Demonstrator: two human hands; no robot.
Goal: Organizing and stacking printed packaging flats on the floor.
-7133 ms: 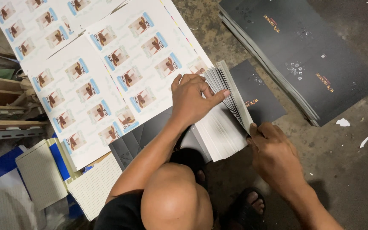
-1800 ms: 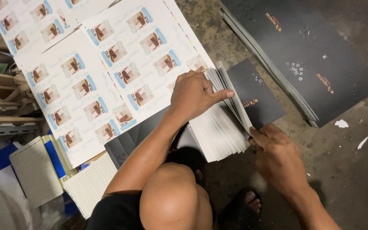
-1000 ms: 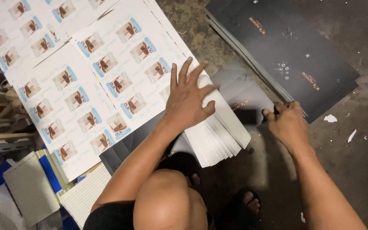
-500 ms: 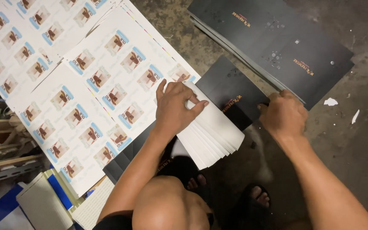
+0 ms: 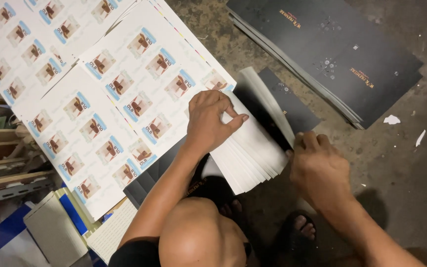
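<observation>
A fanned stack of white cards with black faces (image 5: 258, 148) lies on the floor in front of my knee. My left hand (image 5: 208, 121) presses down on the stack's left part, fingers bent on the top white sheets. My right hand (image 5: 317, 165) is at the stack's right edge, fingers curled on the lifted cards, where one white card stands tilted up against a black face (image 5: 292, 106). My bare knee (image 5: 198, 237) fills the bottom centre.
Large white sheets printed with rows of small pictures (image 5: 100, 89) cover the floor at left. A pile of big black sheets (image 5: 332, 54) lies at upper right. Wooden slats (image 5: 1, 163), notebooks (image 5: 55, 232) and paper scraps (image 5: 392, 119) lie around. My foot in a sandal (image 5: 297, 230) rests below.
My left hand went from spread flat on the stack to bent fingers on the top sheets. My right hand dropped to the stack's right edge and lifted a card upright.
</observation>
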